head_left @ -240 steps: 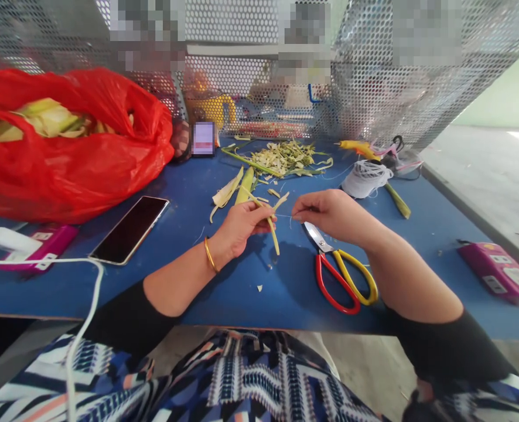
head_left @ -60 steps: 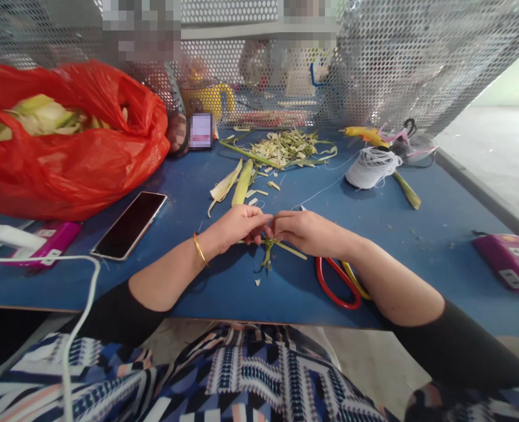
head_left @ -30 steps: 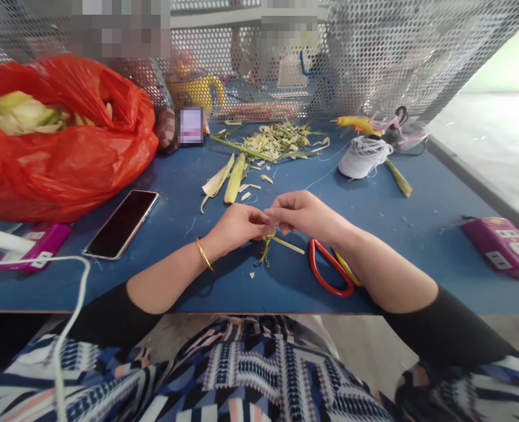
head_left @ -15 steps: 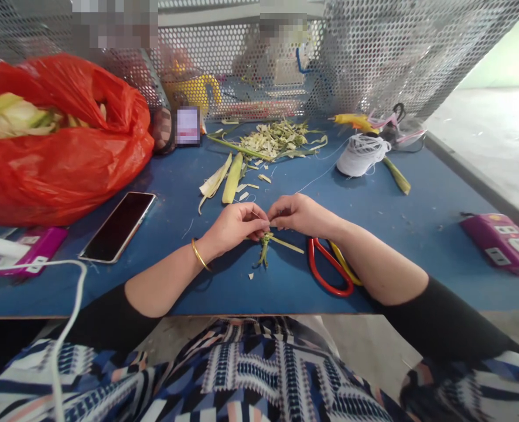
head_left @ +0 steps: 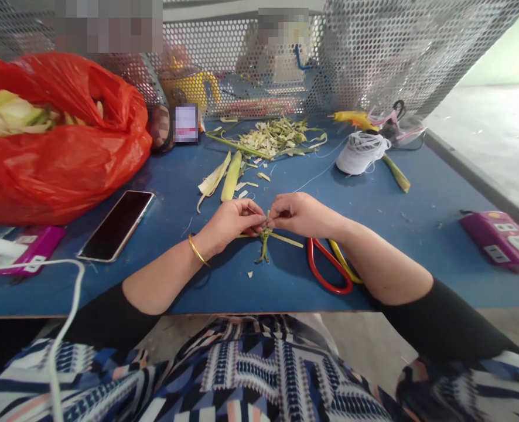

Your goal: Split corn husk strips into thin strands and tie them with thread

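A small knotted figure of green corn husk strips (head_left: 264,240) sits at my fingertips, its tail end pointing toward me and pale strips sticking out to both sides. My left hand (head_left: 237,221) is closed in a pinch at its top. Against it, my right hand (head_left: 301,214) pinches too, and a thin white thread (head_left: 314,178) runs from its fingers back to a white thread spool (head_left: 359,153). What exactly lies between the touching fingertips is partly hidden. Scissors (head_left: 330,271) with one red and one yellow handle lie partly under my right forearm.
Husk pieces (head_left: 232,176) and a heap of husk scraps (head_left: 275,139) lie farther back. At left are a red plastic bag (head_left: 66,170) of husks, a phone (head_left: 116,225) and a white cable (head_left: 72,316). A purple box (head_left: 501,237) stands right. Perforated metal mesh (head_left: 242,64) borders the back.
My fingertips have shifted slightly at the top of the husk figure. A pale strip end now stands up between them, and another strip shows below my left hand.
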The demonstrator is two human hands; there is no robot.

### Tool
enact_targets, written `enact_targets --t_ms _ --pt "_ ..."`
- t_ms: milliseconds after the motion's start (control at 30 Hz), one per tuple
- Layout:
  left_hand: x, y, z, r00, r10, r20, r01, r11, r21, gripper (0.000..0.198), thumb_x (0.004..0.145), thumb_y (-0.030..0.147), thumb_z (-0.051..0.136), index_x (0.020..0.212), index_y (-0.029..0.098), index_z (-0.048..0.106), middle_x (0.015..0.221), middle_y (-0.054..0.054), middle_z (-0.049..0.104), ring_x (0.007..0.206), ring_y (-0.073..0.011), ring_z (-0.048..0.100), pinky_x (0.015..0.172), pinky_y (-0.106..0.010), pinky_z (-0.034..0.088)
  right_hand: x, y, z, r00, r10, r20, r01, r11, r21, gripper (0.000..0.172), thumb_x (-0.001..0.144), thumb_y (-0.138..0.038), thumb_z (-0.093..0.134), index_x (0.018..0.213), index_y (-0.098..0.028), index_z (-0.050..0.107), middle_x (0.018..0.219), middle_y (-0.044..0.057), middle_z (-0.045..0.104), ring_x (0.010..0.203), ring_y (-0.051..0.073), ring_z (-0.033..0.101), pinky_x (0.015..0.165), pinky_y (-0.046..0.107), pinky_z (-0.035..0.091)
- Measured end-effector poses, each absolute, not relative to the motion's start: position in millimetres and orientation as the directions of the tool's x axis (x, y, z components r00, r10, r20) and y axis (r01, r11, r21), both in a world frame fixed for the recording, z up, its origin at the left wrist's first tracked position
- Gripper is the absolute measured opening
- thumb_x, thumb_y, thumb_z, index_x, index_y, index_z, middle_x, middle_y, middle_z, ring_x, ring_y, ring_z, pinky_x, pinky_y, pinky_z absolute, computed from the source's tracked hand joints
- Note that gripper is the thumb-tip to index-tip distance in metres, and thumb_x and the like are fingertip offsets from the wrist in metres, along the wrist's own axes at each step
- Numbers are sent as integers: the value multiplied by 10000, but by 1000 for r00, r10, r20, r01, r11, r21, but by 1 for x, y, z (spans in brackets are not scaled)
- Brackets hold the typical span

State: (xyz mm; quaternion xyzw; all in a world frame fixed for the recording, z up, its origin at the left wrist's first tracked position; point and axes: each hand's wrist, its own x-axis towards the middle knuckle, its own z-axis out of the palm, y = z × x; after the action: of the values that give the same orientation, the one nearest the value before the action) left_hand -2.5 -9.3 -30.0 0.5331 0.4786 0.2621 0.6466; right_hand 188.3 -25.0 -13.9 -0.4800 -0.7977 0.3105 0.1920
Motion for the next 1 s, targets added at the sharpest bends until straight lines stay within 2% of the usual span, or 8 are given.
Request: enact_targets --t_ms 133,233,300,367,500,700,833,1000 --pt "-4 -9 -30 405 853 -328 166 284 944 237 637 156 879 685 156 647 556 27 661 534 -79 610 554 -190 520 191 -25 -14 -535 845 4 605 387 -696 79 803 -155 691 736 -171 728 740 -14 620 682 113 561 687 252 418" --pt "-6 -8 -32 403 862 -307 160 264 951 239 608 168 888 686 158 662 574 21 673 544 -86 616 567 -204 525 190 -22 -23 -400 914 62 515 280 -810 63 843 -183 650 869 -179 708 782 2 690 673 127 623 671 262 481" --pt "-7 -7 -34 409 869 -278 163 230 959 216 621 168 871 688 159 666 589 17 680 551 -89 618 581 -214 524 187 -20 -31 -311 949 55 415 187 -890 156 839 -132 611 971 -187 674 846 16 741 650 128 659 660 272 528" --pt "-7 -6 -35 415 878 -239 189 174 967 179 644 153 842 687 163 669 592 20 678 554 -92 617 596 -224 521 183 -20 -37 -304 952 25 371 142 -918 218 805 -69 602 976 -192 656 879 20 764 637 124 674 662 275 552" --pt "-9 -4 -38 409 909 -86 322 -55 945 99 698 109 767 690 173 692 622 18 696 584 -111 635 599 -235 497 177 -20 -41 -321 947 2 440 151 -885 205 794 -18 598 878 -195 657 817 -2 753 669 129 686 672 263 537" --pt "-12 -8 -43 451 853 263 534 -495 685 146 762 53 676 745 191 721 738 2 762 684 -143 688 676 -260 495 175 -23 -38 -283 959 -11 516 143 -845 227 787 16 600 848 -195 659 757 -26 737 677 131 686 694 261 511" --pt "-11 -9 -49 472 788 396 573 -615 541 117 802 90 682 762 195 715 760 -13 764 724 -166 700 715 -278 507 176 -22 -39 -299 954 38 540 202 -817 249 769 19 603 841 -197 704 750 -28 745 697 133 682 699 255 489" --pt "-11 -8 -55 477 719 505 518 -694 500 121 833 117 659 763 208 696 769 -12 755 741 -162 698 719 -270 525 176 -21 -39 -302 952 51 552 217 -805 207 772 -29 642 810 -193 763 750 -24 743 709 133 663 705 256 475"
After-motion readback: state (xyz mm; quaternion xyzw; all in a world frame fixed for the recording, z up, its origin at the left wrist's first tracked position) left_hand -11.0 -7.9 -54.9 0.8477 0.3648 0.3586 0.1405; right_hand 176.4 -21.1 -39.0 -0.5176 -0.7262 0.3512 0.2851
